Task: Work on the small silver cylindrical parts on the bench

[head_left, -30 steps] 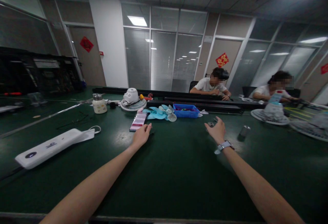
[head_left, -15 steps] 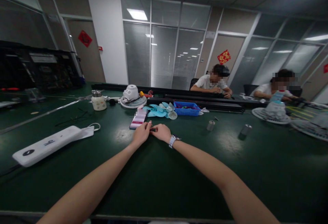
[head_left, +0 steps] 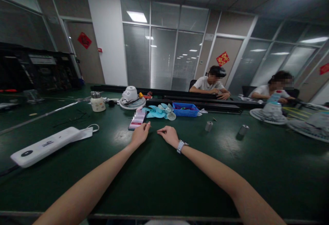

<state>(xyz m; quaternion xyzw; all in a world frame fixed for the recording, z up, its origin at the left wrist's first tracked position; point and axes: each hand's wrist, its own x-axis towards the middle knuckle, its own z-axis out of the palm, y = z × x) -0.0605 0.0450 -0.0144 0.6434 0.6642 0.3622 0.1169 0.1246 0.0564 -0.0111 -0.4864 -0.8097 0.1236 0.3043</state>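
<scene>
My left hand [head_left: 141,133] is closed in a pinch above the green table, just in front of a phone [head_left: 137,120] with a lit screen. A short gap away, my right hand [head_left: 169,135] has its thumb and fingertips pressed together, pointing left; a watch is on that wrist. What either pinch holds, if anything, is too small to make out. Beyond the hands lie light-blue fan blades [head_left: 157,111] and a clear fan blade [head_left: 170,116]. Two metal cylinders, a nearer one [head_left: 244,129] and a smaller one [head_left: 209,126], stand to the right.
Behind the blades sits a blue bin [head_left: 185,110] of small parts. A white fan part [head_left: 130,96], a cream flask [head_left: 98,103] and a white power strip [head_left: 48,144] are at left. Fan housings [head_left: 272,110] stand at right. Two people sit across the table beyond long black bars [head_left: 200,102].
My hands, which met around a small dark thing, have come apart, the right one moving right. The view has shifted slightly. The person opposite has shifted their arms.
</scene>
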